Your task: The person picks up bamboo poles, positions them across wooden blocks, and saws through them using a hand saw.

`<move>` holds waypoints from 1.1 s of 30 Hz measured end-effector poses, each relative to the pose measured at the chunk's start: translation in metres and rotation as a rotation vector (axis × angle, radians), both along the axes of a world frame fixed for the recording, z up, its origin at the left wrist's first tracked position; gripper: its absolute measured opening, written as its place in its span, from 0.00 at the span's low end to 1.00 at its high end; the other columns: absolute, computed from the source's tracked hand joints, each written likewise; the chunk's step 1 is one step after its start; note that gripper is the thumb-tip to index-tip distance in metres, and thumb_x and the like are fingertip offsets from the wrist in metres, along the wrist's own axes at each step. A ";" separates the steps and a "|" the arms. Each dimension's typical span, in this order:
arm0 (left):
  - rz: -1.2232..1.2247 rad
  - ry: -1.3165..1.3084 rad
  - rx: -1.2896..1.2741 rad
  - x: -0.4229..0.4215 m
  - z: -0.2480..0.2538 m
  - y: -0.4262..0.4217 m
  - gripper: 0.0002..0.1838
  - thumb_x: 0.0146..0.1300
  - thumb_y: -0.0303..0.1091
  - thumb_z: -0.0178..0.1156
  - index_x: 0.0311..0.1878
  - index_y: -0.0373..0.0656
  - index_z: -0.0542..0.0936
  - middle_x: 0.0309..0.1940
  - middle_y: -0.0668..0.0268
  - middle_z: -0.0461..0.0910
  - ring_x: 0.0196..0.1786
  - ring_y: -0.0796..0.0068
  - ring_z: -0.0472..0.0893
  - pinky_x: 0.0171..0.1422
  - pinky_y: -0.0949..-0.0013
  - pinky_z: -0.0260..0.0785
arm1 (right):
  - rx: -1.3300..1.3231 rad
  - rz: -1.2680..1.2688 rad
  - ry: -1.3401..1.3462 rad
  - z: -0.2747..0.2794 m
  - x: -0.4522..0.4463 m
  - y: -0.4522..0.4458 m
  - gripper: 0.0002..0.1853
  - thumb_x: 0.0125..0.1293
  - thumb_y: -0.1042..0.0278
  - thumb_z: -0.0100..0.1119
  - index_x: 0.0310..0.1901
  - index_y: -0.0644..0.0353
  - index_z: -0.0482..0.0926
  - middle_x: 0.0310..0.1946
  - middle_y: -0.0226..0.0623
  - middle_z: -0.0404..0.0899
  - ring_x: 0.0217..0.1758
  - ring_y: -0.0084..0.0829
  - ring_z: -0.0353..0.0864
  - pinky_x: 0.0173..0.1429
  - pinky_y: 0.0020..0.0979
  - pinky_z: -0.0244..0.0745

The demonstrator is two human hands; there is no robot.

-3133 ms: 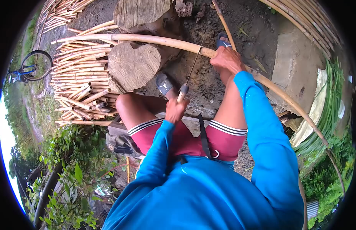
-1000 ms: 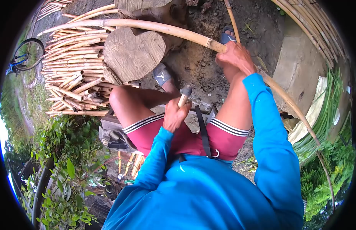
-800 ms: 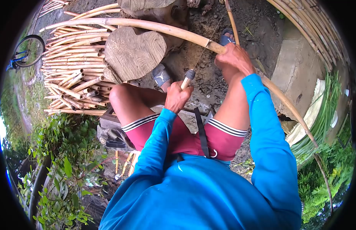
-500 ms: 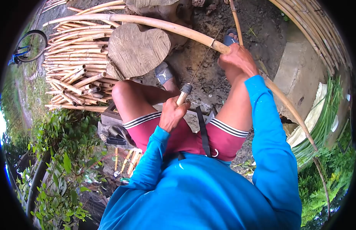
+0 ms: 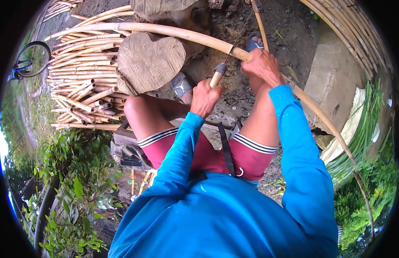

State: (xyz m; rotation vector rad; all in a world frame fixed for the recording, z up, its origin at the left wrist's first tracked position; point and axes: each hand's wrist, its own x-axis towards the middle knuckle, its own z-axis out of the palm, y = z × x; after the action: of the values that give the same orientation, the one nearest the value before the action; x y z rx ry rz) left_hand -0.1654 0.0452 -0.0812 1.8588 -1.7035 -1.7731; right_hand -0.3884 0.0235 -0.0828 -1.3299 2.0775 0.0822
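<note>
My left hand [image 5: 206,98] is wrapped round the pale wooden handle of a thin-bladed tool [image 5: 218,74], bound with dark wrapping near the blade. Its long, narrow blade, seen nearly edge-on, crosses a curved bamboo pole [image 5: 178,32]; I cannot tell whether it is a saw or a knife. Just right of the blade, my right hand [image 5: 264,65] grips the same pole over my knee. Leftward the pole passes above a cut log [image 5: 150,62]; rightward it runs under my right forearm and tapers down toward the greenery.
A large pile of cut bamboo [image 5: 85,69] lies left of the log. Long poles [image 5: 352,32] lean at upper right beside a concrete block [image 5: 330,77]. Green stalks [image 5: 358,133] lie at right, leafy plants [image 5: 74,172] at lower left. A bicycle wheel [image 5: 48,58] shows far left.
My left hand has moved up and right, bringing the handle close to the pole, with more blade past it. My right hand still grips the pole, shifted slightly in view.
</note>
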 end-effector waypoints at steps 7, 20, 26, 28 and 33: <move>0.104 0.070 -0.116 -0.015 -0.074 0.006 0.17 0.53 0.40 0.62 0.27 0.32 0.76 0.19 0.52 0.76 0.25 0.61 0.76 0.36 0.58 0.69 | -0.028 0.002 -0.001 -0.002 0.000 -0.001 0.20 0.50 0.56 0.62 0.39 0.63 0.85 0.41 0.60 0.83 0.48 0.58 0.83 0.56 0.48 0.78; 0.078 0.152 -0.030 0.003 -0.051 0.009 0.17 0.55 0.42 0.63 0.31 0.34 0.78 0.19 0.58 0.75 0.25 0.70 0.74 0.35 0.61 0.68 | -0.012 0.012 0.007 -0.006 0.000 -0.002 0.22 0.47 0.54 0.62 0.38 0.65 0.85 0.37 0.57 0.83 0.43 0.54 0.84 0.50 0.45 0.79; 0.218 0.438 -0.108 -0.018 -0.121 0.017 0.10 0.58 0.34 0.63 0.26 0.40 0.75 0.16 0.75 0.68 0.18 0.84 0.66 0.22 0.72 0.57 | 0.085 0.031 -0.074 -0.011 -0.007 -0.012 0.24 0.47 0.53 0.63 0.35 0.70 0.83 0.30 0.55 0.84 0.37 0.52 0.86 0.45 0.46 0.79; 0.197 0.391 -0.090 -0.017 -0.116 0.018 0.10 0.59 0.35 0.63 0.27 0.40 0.75 0.16 0.74 0.69 0.18 0.83 0.67 0.21 0.72 0.57 | 0.200 0.013 -0.145 -0.009 -0.011 -0.014 0.25 0.47 0.52 0.63 0.35 0.71 0.82 0.30 0.56 0.83 0.37 0.52 0.86 0.44 0.47 0.79; 0.081 0.096 -0.033 0.002 -0.006 0.003 0.18 0.55 0.43 0.62 0.29 0.33 0.75 0.18 0.58 0.72 0.24 0.69 0.71 0.33 0.60 0.66 | 0.073 0.059 -0.128 -0.023 -0.011 -0.007 0.26 0.47 0.52 0.63 0.37 0.71 0.83 0.33 0.59 0.83 0.39 0.54 0.85 0.45 0.47 0.79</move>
State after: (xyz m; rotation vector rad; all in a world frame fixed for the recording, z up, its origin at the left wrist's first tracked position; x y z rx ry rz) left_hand -0.1633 0.0481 -0.0873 1.7725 -1.5916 -1.7616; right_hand -0.3998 0.0165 -0.1056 -1.3179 1.9114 0.0952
